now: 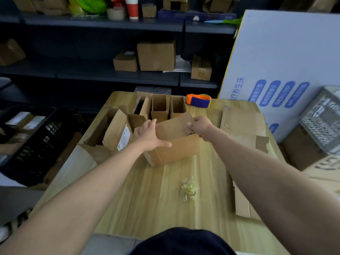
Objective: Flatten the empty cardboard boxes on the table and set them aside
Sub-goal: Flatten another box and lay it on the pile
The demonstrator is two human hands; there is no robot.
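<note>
One cardboard box (174, 150) sat mid-table (147, 208), its long axis running left to right across the person's front and its raised top flap leaning toward the far side. Both hands reached it from the near side, one at each end. The left hand (150, 135) lay with fingers spread and straight against the left end, pressing rather than gripping. The right hand (199, 126) pinched the flap's right corner between curled fingers and thumb. Neither hand looked nearer, so collapsing it would likely mean shearing the ends sideways. Behind stood three small open boxes (159, 107), with a larger open box (110, 129) to the left and flattened cardboard (242, 126) to the right.
</note>
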